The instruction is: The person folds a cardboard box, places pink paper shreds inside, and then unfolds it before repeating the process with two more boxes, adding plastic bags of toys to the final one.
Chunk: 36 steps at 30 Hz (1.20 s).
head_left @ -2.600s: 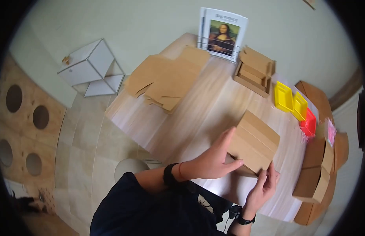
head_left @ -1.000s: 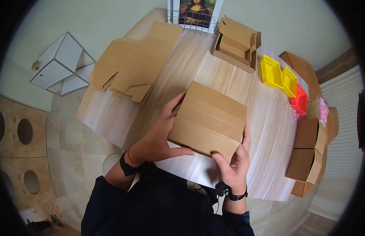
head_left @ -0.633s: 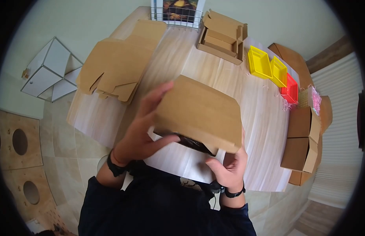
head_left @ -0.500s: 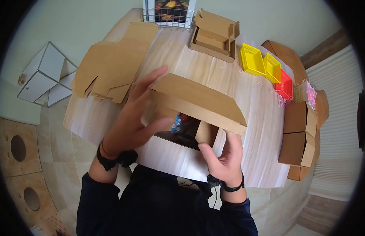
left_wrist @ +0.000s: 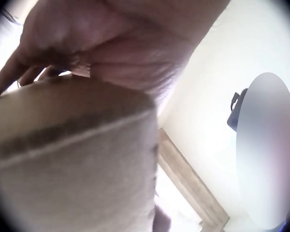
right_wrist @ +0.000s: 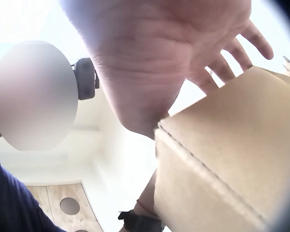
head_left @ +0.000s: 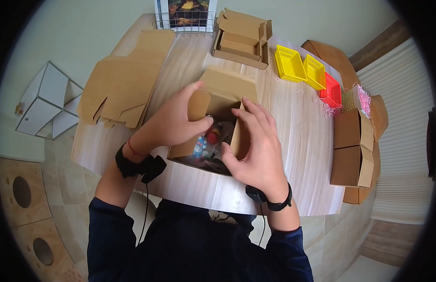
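Observation:
An open cardboard box [head_left: 182, 149] stands on the table in front of me, its lid [head_left: 232, 84] raised at the back. Inside lie a clear-wrapped red item [head_left: 212, 137] and a blue item with white dots [head_left: 199, 147]. My left hand [head_left: 173, 121] grips the left side flap [head_left: 198, 105], thumb on the inner side, fingers partly hidden behind it. My right hand [head_left: 259, 145] holds the right side flap [head_left: 238, 137] between thumb and fingers. The wrist views show the box walls [left_wrist: 77, 179] close below both palms.
Flat cardboard sheets [head_left: 119, 84] lie at left. Behind stand an open mailer box [head_left: 241, 56] and a wire rack [head_left: 182, 23] with a picture. Yellow baskets [head_left: 289, 66], a red basket [head_left: 329, 94] and another cardboard box [head_left: 345, 164] line the right edge.
The box's lid has swung up and back from closed, uncovering the contents. Both hands have shifted from the box's outer sides to its side flaps. The head view has turned to the right.

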Each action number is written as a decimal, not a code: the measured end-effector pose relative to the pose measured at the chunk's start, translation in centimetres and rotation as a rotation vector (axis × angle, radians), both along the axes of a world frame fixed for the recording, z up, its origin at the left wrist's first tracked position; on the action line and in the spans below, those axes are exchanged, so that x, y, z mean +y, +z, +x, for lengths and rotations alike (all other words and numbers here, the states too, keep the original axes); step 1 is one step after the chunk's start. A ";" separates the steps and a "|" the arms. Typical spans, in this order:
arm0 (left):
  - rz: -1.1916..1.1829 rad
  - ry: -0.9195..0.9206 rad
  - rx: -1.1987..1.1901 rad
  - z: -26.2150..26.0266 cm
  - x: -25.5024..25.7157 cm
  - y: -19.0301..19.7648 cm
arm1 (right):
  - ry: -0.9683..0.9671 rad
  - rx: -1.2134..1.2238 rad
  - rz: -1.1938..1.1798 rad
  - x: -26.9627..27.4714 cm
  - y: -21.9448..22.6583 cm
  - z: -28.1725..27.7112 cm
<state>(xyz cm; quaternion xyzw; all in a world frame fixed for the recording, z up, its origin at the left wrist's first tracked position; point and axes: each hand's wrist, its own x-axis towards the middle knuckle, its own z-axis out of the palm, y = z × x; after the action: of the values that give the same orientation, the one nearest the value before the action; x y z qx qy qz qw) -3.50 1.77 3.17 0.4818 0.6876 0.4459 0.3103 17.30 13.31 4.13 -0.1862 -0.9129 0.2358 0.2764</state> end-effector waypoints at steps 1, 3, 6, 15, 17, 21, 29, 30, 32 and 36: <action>0.016 0.000 -0.075 -0.4 -0.2 -0.1 | 0.003 0.037 -0.043 0.2 0.2 0.2; 0.066 0.004 -0.192 -1.5 -0.7 -0.5 | 0.005 0.103 -0.114 0.7 0.7 0.7; 0.086 0.077 -0.378 -2.4 -2.7 1.1 | -0.019 0.104 -0.177 2.1 1.1 3.3; 0.039 0.344 0.348 -1.3 -6.1 -0.9 | -0.093 -0.137 -0.208 1.8 -1.3 5.9; 0.050 0.245 0.312 -1.0 -6.0 -1.2 | -0.079 -0.136 -0.282 1.4 -1.6 5.3; -0.013 0.173 0.072 -0.2 -4.8 -2.0 | -0.062 -0.070 -0.403 1.0 -2.6 4.6; -0.176 -0.010 0.521 -1.0 -4.1 4.5 | -0.229 -0.402 -0.053 1.8 3.1 4.5; -0.112 -0.052 0.634 -1.0 -3.8 6.2 | -0.247 -0.437 0.108 2.0 4.3 4.2; 0.027 -0.171 0.788 -1.1 -2.6 7.2 | -0.157 -0.429 0.340 2.2 6.8 3.0; -0.187 -0.529 0.905 0.4 1.4 8.5 | 0.349 -0.400 0.359 2.6 8.7 -0.6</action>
<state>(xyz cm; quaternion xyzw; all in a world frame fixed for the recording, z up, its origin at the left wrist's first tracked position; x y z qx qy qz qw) -3.06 3.20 11.67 0.7532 0.6445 0.0366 0.1262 16.72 15.93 12.81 -0.0176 -0.9943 0.0734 0.0755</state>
